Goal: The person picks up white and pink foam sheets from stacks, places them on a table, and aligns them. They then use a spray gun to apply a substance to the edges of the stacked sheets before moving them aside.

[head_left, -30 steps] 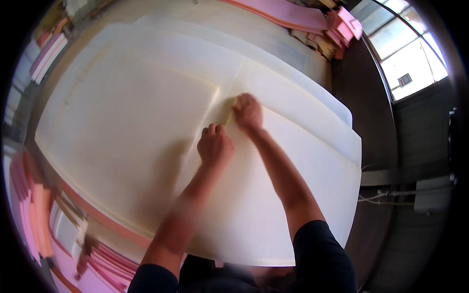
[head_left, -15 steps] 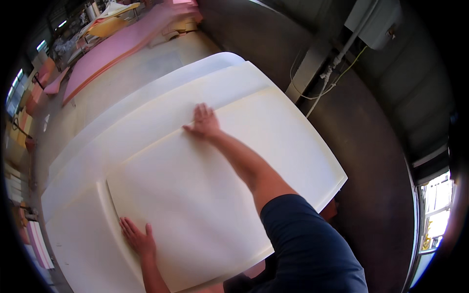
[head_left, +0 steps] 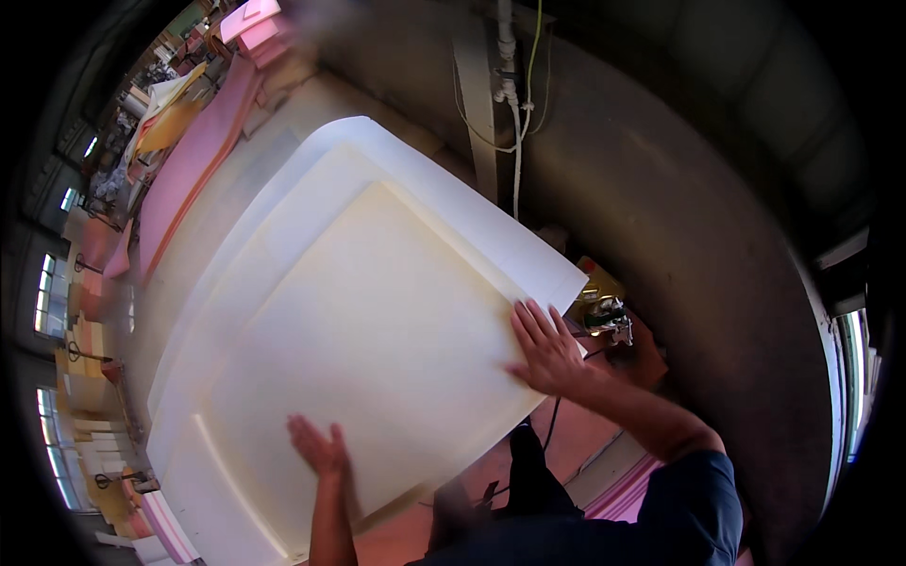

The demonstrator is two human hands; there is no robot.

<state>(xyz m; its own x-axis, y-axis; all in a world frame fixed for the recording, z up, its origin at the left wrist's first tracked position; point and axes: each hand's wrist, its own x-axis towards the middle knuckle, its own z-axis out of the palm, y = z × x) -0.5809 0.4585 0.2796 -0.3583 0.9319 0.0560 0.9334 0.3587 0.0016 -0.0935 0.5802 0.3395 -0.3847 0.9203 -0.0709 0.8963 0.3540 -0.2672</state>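
Observation:
A large cream-white foam sheet (head_left: 377,311) lies on top of wider white sheets (head_left: 226,236), whose margins show along its far and right sides. My right hand (head_left: 545,349) rests with fingers stretched out on the top sheet's right edge. Above the near left part of the same sheet is my left hand (head_left: 319,447), its thumb spread from the fingers and nothing in it. Whether the left palm touches the surface I cannot tell. A raised ridge (head_left: 236,481) runs along the lower sheet beside the near left edge.
Beyond the right edge stands a small metal tool or machine (head_left: 609,316) with a black cable. A dark wall (head_left: 661,217) with a pipe (head_left: 507,57) rises at the right. Pink foam sheets (head_left: 193,160) lie at the far left. Reddish-pink material (head_left: 576,453) covers the ground near my legs.
My right hand has moved from the sheet's far edge to its right edge. My left hand has come off the left edge. The top sheet now sits farther left, baring a margin beneath. The view has turned.

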